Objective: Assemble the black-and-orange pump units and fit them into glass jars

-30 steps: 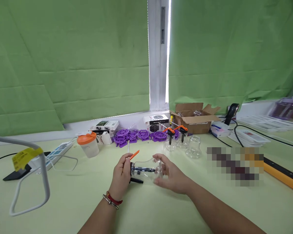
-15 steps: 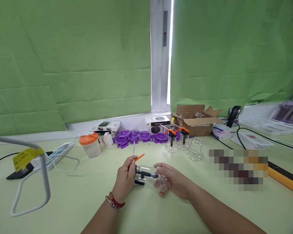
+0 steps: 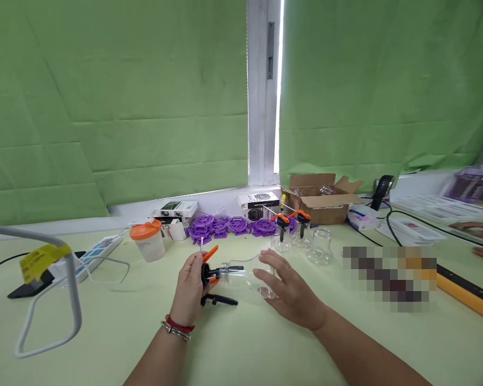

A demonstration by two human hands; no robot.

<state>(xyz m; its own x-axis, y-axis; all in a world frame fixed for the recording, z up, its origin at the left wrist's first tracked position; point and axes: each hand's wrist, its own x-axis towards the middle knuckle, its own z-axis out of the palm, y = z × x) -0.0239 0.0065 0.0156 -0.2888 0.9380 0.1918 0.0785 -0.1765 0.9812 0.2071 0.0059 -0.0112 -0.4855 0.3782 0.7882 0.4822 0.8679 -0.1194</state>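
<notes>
My left hand point(image 3: 190, 287) is closed around a black lid point(image 3: 205, 273) with an orange lever point(image 3: 210, 253) and a thin metal rod sticking up. From the lid, a black stem points right, its end reaching inside the neck of a clear bottle point(image 3: 241, 276). That bottle lies on its side in my right hand point(image 3: 290, 287), whose fingers curl over its wide base. Below the neck is a black pen-like piece point(image 3: 221, 299); whether it is joined to the lid is unclear. Two clear bottles with black lids and orange levers point(image 3: 282, 228) stand behind, beside a lidless clear bottle point(image 3: 320, 246).
Purple spoked plastic parts point(image 3: 237, 225) lie along the back, near small boxes and an open cardboard box point(image 3: 320, 203). On the left are an orange-lidded cup point(image 3: 147, 241), a power strip point(image 3: 99, 257) and a grey bent frame point(image 3: 74, 300). Another person's hand point(image 3: 478, 236) shows far right.
My left hand has moved left with the lid, drawing it away from the bottle neck, so most of the stem is outside. Another person's hand has come into view on the right.
</notes>
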